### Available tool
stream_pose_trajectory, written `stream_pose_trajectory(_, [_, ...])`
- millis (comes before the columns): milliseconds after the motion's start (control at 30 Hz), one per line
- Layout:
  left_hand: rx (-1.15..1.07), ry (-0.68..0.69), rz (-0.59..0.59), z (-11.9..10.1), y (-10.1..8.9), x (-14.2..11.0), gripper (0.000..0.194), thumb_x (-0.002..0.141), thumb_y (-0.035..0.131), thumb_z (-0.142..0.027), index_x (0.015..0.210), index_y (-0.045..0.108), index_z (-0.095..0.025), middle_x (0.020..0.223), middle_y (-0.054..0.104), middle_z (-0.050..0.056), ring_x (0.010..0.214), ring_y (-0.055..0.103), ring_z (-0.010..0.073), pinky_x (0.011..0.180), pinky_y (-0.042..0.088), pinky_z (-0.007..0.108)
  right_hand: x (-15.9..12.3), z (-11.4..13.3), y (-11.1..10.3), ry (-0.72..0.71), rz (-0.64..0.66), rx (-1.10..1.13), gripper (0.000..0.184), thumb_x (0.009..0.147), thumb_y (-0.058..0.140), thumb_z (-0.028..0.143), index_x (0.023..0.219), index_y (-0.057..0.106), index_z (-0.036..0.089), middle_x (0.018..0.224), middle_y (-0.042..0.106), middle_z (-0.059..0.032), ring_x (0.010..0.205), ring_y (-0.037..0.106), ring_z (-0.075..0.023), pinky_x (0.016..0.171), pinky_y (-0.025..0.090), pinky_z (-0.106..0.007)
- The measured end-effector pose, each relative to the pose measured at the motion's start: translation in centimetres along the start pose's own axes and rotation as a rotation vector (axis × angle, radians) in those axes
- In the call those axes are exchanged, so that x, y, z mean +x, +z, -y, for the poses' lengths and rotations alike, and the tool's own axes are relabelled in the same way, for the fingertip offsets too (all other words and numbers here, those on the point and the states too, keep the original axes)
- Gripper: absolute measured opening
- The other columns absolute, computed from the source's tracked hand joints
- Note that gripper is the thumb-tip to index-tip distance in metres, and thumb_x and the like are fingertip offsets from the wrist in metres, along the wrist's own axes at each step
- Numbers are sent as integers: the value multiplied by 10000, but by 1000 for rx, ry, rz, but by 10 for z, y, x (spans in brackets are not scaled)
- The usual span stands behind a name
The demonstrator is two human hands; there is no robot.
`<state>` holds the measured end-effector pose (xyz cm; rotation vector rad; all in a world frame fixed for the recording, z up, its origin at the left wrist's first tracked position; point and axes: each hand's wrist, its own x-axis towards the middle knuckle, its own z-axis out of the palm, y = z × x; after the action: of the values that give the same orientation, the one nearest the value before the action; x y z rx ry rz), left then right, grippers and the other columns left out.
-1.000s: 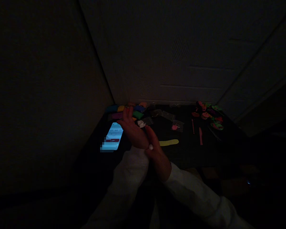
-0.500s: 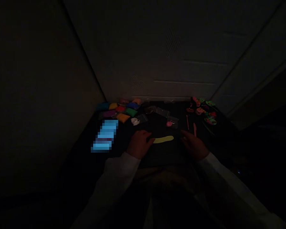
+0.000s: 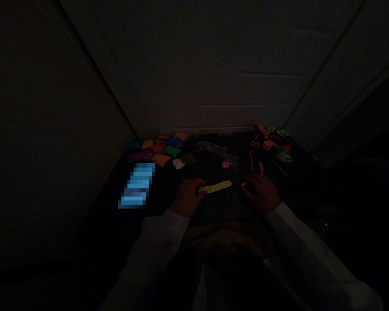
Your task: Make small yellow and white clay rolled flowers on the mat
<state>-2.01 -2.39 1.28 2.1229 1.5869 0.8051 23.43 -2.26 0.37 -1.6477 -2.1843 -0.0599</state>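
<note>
A flat, pale yellow strip of what looks like modelling clay (image 3: 216,187) lies on the dark table, slightly wavy with rounded ends. The thumb and index finger of my left hand (image 3: 187,196) are closed on its left end. To the right of the strip, apart from it, my right hand (image 3: 262,193) is curled with a small whitish piece (image 3: 244,184) at its fingertips. Just beyond that hand lies a pink plastic knife (image 3: 261,167), partly hidden by the fingers, and a thin pink stick tool (image 3: 251,160).
A lit, pixelated phone-like screen (image 3: 136,185) lies to the left. Behind it are several coloured clay packets (image 3: 162,160). Small clear bags (image 3: 216,149) lie at the back, one with a pink lump (image 3: 226,164). Colourful moulded pieces (image 3: 268,144) crowd the back right, before a wall (image 3: 188,77).
More of the strip's left end now shows between my left fingers. A whitish piece has come into sight at my right fingertips. The whole view has shifted slightly.
</note>
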Motion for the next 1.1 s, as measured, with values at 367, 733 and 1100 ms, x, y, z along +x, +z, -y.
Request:
stream_pose_trajectory(367, [-167, -59, 43, 2, -7, 6, 467, 688, 496, -118, 1149, 460, -184, 864, 579, 4, 684, 575, 85, 652, 472, 226, 1, -13, -2, -18, 36, 62, 260, 788, 493, 374, 962, 612, 223, 924, 638, -40, 885, 577, -186, 731, 432, -314])
stream_pose_trajectory(733, [73, -84, 2, 2, -9, -3, 177, 675, 590, -296, 815, 666, -219, 903, 612, 55, 895, 509, 230, 829, 375, 420, 0, -10, -5, -4, 6, 45, 258, 792, 477, 383, 932, 621, 221, 893, 643, -47, 856, 580, -190, 711, 395, -320])
stream_pose_trajectory(1100, [-112, -110, 88, 3, -13, 4, 158, 703, 523, -268, 799, 624, -193, 739, 652, -5, 707, 598, 131, 652, 459, 245, -5, -2, -7, -105, 55, 112, 262, 805, 470, 366, 957, 613, 208, 893, 644, -47, 846, 573, -177, 751, 402, -312])
